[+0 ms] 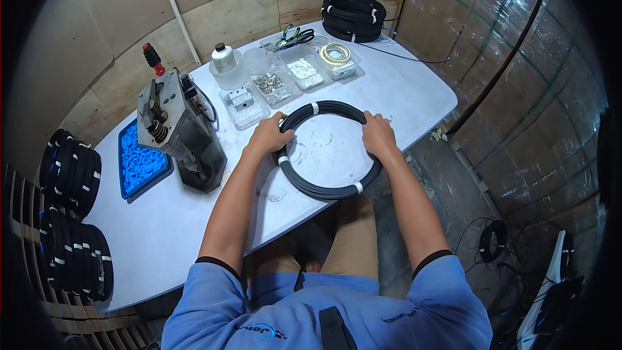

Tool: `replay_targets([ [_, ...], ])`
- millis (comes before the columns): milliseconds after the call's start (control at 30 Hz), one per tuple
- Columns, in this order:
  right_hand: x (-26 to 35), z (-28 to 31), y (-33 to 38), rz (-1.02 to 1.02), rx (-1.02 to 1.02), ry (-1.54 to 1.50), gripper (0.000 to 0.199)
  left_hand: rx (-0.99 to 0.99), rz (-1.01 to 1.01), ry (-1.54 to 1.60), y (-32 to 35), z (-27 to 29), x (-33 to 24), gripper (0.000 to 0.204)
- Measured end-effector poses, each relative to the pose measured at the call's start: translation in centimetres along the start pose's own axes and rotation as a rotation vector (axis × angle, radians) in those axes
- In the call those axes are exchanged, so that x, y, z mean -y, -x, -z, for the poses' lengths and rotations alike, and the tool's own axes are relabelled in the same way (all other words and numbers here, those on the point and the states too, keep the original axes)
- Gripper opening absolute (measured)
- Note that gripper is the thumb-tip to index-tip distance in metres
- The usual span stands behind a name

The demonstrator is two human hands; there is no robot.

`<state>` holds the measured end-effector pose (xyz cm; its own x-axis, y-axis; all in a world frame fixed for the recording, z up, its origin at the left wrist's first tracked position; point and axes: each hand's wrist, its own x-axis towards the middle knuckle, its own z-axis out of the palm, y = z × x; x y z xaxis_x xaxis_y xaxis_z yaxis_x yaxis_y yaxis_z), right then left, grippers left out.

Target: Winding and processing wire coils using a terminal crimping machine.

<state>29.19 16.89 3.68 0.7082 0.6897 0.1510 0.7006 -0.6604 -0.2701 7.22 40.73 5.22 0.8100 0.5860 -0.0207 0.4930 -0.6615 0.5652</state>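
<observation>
A black cable coil (324,191) bound with white ties lies flat on the white table (402,91), near its front edge. My left hand (267,135) grips the coil's left side. My right hand (378,136) grips its right side. Both forearms reach in from below.
A grey press tool (181,131) with a red knob stands left of the coil, beside a blue tray (137,162) of small blue parts. Clear trays (272,86) of small parts, a white bottle (224,58), tape roll (335,54) and pliers (291,35) sit behind. More black coils (353,16) are stacked far back and at the left (70,172).
</observation>
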Motion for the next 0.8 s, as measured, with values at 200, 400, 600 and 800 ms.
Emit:
replay_targets([
  [200, 2.4, 2.2, -3.6, 0.096, 0.088, 0.139, 0.035, -0.065, 0.085, -0.007, 2.5, -0.4, -0.6, 0.059],
  [400, 9.2, -0.7, -8.1, 0.456, -0.215, -0.097, 0.019, -0.121, 0.119, -0.046, 3.3, -2.1, -1.6, 0.051],
  [600, 17.8, -3.8, -11.0, 0.389, 0.073, -0.063, 0.017, -0.136, 0.16, -0.003, 3.4, -2.3, -1.4, 0.048],
  [800, 19.3, -5.3, -11.9, 0.18, 0.15, -0.015, 0.024, -0.127, 0.165, 0.036, 3.3, -2.2, -1.5, 0.056],
])
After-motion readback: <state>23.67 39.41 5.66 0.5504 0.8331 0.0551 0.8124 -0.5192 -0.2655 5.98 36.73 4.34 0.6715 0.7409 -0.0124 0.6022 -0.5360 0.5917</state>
